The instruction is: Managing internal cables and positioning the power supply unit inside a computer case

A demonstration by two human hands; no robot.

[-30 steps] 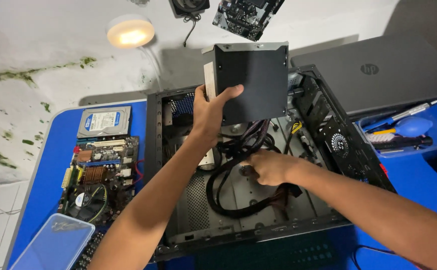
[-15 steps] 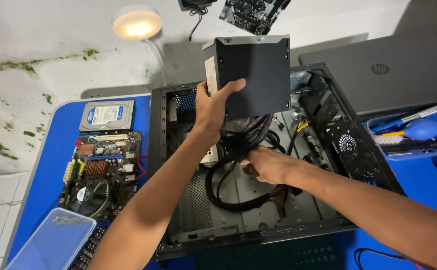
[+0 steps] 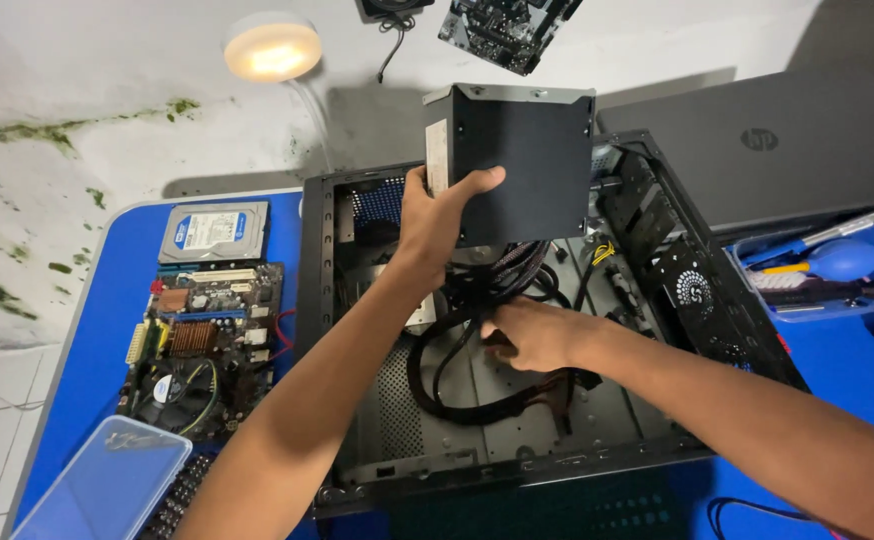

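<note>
My left hand [image 3: 439,215] grips a black box-shaped power supply [image 3: 522,160] by its left side and holds it above the open black computer case [image 3: 322,300]. A bundle of black cables [image 3: 477,330] hangs from the supply down into the case. My right hand [image 3: 537,335] is inside the case, closed around those cables near the case floor. The loops of cable lie on the grey metal tray beneath.
On the blue table, left of the case, lie a hard drive [image 3: 215,232], a motherboard with a fan [image 3: 202,345] and a clear plastic lid [image 3: 107,485]. A closed laptop [image 3: 787,150] sits at the back right, with tools in a tray [image 3: 822,275]. A round lamp [image 3: 272,48] glows on the wall.
The power supply has stayed raised in my left hand, shifting slightly. My right hand keeps working the cables in nearly the same spot.
</note>
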